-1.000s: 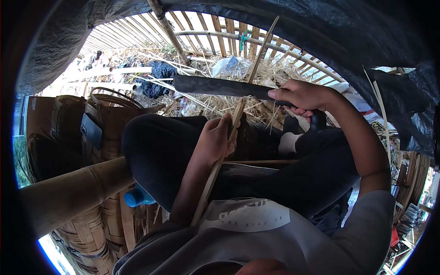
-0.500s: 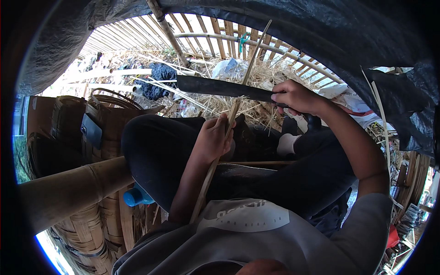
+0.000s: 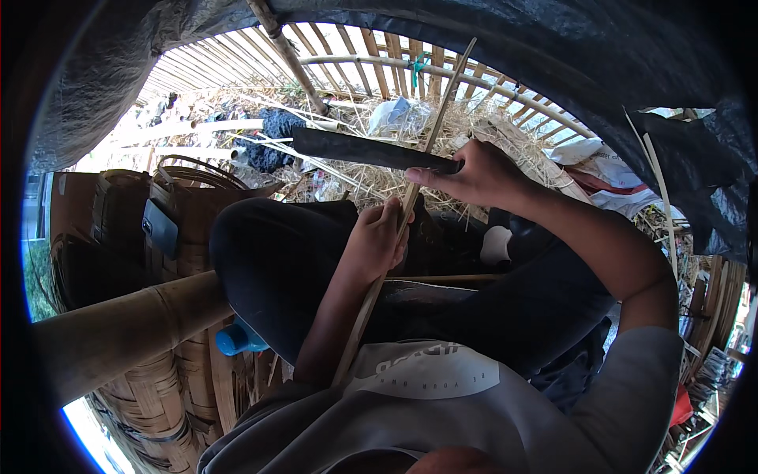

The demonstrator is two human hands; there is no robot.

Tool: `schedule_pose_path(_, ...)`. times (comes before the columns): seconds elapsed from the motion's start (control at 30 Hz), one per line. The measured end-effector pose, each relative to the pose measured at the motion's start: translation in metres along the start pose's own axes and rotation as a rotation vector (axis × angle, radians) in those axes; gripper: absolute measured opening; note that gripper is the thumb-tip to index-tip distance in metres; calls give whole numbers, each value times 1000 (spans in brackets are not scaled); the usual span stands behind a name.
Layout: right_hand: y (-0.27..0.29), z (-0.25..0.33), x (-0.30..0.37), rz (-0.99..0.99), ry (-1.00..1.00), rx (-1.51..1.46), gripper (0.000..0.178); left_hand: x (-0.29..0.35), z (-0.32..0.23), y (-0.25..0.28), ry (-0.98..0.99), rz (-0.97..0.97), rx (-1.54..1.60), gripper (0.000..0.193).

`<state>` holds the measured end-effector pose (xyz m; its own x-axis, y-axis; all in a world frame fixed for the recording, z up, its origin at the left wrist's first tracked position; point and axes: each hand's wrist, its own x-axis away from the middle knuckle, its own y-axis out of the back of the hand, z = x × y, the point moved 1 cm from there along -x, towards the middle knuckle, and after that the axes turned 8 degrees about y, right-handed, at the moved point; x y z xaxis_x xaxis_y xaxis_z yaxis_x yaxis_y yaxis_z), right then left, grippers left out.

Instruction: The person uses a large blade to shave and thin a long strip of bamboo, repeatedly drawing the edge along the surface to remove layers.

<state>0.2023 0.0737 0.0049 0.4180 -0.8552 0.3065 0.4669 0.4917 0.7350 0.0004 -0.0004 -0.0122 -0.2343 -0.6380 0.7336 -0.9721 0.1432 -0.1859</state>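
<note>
A long, pale bamboo strip (image 3: 452,91) slants from beside my chest up towards the slatted fence. My left hand (image 3: 377,238) is closed around its middle, over my folded legs. Beyond that hand, a machete (image 3: 355,150) with a wide dark blade crosses the strip, its tip towards the left. My right hand (image 3: 483,177) is closed on the handle end of the machete, which the fingers mostly hide. The right thumb stretches out to the strip, close to the blade. Whether the edge is cutting into the bamboo cannot be made out.
A thick bamboo pole (image 3: 134,328) runs in from the left by my knee. Woven bamboo baskets (image 3: 170,395) stand there, with a phone (image 3: 160,229) and a blue-capped bottle (image 3: 232,340). Shavings (image 3: 371,178) litter the ground ahead. Dark tarpaulin (image 3: 600,55) hangs overhead.
My right hand has moved left, closer to the strip, and its thumb now reaches the bamboo. The machete has shifted slightly left with it. My left hand keeps its hold.
</note>
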Motion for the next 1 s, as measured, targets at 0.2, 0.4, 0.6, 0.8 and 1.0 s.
schedule_pose_path(0.2,-5,0,-10,-15,30,-114,71,1,0,4,-10,5,-1,45)
schedule_pose_path(0.4,-22,-18,-28,-41,95,-271,76,6,-4,10,-44,34,-9,46)
schedule_pose_path(0.6,-13,-3,-27,240,-136,-441,69,6,-1,15,-35,13,-2,45)
schedule_pose_path(0.8,-17,-2,-23,392,-347,-824,66,4,0,15,-7,8,0,44)
schedule_pose_path(1.0,-16,-13,-21,649,-316,-1218,69,11,-5,11,1,50,68,44)
